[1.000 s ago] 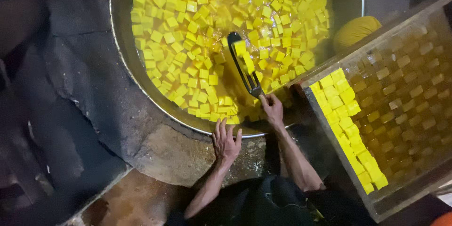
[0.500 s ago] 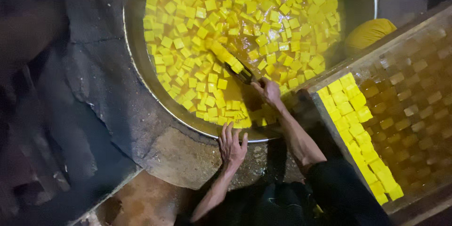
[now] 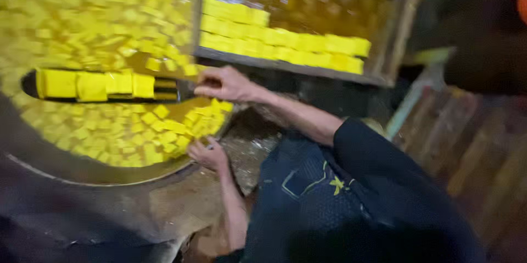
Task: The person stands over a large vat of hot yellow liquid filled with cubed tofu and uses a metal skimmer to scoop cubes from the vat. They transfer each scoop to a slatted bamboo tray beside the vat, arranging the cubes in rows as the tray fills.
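Step in hand, as I read it: lifting a load of cubes out of the pan. Right hand (image 3: 222, 83) is closed round the handle end of a long flat dark metal scoop (image 3: 104, 86), fingers wrapped tight on it. The scoop is held roughly level over the big round metal pan (image 3: 82, 172), w/ a single row of bright yellow square cubes (image 3: 90, 84) lying along its blade. Below it the pan is full of more yellow cubes in yellowish liquid.

Left hand (image 3: 207, 155) rests on the pan's near rim, fingers loosely bent, holding nothing; looks like a brace.

Just beyond the right hand sits a wooden-framed tray (image 3: 285, 65) w/ two neat rows of yellow cubes (image 3: 285, 42) along its near edge; rest of it shows a wet brownish mesh-like surface, blurred.

Next move, judging by the layout: keep the blade flat so the row doesn't slide off, swing it across to the tray & lay the cubes beside the rows there. Risk: tilt or a jerk drops the cubes back in the liquid
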Available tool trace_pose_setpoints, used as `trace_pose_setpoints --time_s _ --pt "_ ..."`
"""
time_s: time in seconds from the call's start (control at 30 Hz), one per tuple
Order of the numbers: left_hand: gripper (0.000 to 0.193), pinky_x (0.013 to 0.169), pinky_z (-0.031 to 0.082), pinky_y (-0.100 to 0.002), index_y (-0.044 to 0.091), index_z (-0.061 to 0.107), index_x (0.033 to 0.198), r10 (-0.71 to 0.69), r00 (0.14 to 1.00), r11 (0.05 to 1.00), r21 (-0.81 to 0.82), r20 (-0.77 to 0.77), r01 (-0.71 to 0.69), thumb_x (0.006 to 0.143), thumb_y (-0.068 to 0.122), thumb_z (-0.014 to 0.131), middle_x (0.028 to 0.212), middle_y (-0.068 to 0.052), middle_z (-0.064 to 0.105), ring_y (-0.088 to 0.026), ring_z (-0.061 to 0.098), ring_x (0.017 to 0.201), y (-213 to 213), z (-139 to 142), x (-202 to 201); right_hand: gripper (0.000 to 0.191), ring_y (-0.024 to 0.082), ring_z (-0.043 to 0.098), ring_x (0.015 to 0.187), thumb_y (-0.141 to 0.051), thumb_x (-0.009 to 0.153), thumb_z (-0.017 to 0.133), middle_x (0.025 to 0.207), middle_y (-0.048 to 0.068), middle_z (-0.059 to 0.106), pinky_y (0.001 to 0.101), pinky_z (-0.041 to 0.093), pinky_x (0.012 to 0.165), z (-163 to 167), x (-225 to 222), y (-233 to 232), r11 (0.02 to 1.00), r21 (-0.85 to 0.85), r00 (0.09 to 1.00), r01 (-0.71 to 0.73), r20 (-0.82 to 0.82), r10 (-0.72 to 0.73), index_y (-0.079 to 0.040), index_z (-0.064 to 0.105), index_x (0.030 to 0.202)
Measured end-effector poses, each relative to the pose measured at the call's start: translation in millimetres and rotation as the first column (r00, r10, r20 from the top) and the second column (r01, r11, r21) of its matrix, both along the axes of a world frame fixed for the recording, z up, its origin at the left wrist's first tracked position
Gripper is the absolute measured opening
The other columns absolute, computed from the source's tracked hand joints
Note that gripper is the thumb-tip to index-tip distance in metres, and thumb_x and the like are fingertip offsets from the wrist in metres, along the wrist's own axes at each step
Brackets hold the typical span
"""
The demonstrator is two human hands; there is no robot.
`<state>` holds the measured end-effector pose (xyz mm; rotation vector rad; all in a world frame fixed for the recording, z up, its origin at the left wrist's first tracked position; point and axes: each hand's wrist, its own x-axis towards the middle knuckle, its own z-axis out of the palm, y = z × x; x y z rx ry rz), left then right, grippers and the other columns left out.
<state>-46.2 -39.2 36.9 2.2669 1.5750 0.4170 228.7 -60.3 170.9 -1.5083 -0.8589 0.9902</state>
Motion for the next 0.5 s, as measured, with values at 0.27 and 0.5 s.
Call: trace_pose_setpoints --time_s 0.27,0.5 --pt "0.021 0.109 0.045 -0.048 -0.003 0.068 0.111 -0.065 0.940 0.997 0.062 0.335 0.047 0.096 0.012 0.069 0.126 -0.018 0.062 -0.034 0.056 0.124 5 29 37 0.031 0.015 0.062 0.071 -0.032 0.095 0.079 0.083 0.007 0.069 0.0323 0.050 0.062 38 148 -247 0.940 -0.187 0.824 0.284 0.549 -0.140 -0.004 0.073 0.107" --pt "0.014 0.104 0.049 -0.044 -0.001 0.068 0.107 -0.168 0.863 0.984 0.126 0.476 0.122 0.097 0.009 0.069 0.118 -0.017 0.066 -0.034 0.063 0.115 -20 71 120 0.037 0.026 0.070 0.074 -0.036 0.098 0.080 0.087 0.016 0.072 0.0376 0.052 0.067 28 220 -344 0.866 -0.276 0.698 0.417 0.707 -0.111 -0.002 0.072 0.111"
